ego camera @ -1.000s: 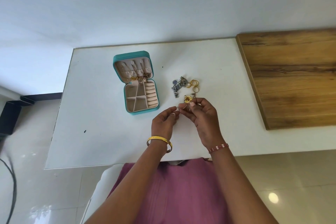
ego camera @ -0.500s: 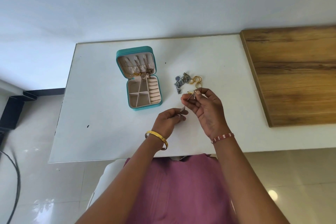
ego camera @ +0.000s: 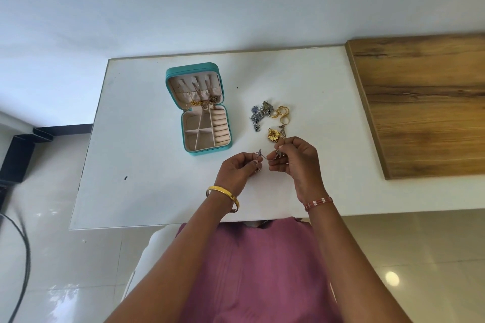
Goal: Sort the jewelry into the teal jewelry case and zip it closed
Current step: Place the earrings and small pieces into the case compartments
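Both hands were up over the near part of the white bench [ego camera: 147, 191], each pinching a tiny silver piece. The left hand [ego camera: 237, 172] had its fingers clamped on one small earring [ego camera: 259, 152], and the right hand [ego camera: 295, 158] was clamped on another [ego camera: 278, 155]. The teal jewelry case [ego camera: 202, 110] sat open to the left, lid flat. The loose jewelry pile [ego camera: 270, 119] lay just beyond the right hand.
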`<state>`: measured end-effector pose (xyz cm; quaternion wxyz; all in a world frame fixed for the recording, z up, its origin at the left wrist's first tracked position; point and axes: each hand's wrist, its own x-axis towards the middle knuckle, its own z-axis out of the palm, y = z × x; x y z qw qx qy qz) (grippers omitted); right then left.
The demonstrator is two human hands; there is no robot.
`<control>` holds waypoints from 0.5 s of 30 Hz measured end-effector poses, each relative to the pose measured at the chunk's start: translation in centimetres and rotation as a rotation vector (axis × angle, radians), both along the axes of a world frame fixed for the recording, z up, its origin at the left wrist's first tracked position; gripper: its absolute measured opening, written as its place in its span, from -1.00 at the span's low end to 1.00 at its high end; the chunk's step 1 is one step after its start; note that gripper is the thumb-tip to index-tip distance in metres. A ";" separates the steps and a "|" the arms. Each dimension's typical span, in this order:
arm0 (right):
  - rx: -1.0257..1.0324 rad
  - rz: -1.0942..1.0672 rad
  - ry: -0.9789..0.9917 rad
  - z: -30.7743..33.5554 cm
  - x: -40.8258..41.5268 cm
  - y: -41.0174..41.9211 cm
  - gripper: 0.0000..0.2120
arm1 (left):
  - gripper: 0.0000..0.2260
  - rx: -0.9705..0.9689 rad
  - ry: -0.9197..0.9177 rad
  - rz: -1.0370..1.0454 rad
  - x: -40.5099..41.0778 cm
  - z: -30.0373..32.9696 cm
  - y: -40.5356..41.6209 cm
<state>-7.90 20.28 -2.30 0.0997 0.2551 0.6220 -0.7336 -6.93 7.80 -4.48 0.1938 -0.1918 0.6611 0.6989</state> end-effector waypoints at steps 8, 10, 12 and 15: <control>0.266 0.220 0.019 -0.4 0.5 -0.4 -0.91 | -0.77 -0.057 0.018 -0.033 0.1 -0.1 -0.1; 0.270 0.256 0.016 -0.6 0.5 -0.5 -0.91 | -0.77 -0.065 0.022 -0.040 0.1 -0.2 -0.1; 0.287 0.268 0.020 -0.7 0.5 -0.5 -0.90 | -0.77 -0.078 0.034 -0.051 0.1 -0.1 -0.2; 0.329 0.264 0.047 -0.8 0.4 -0.3 -0.91 | -0.80 -0.076 0.048 -0.083 0.2 0.0 -0.3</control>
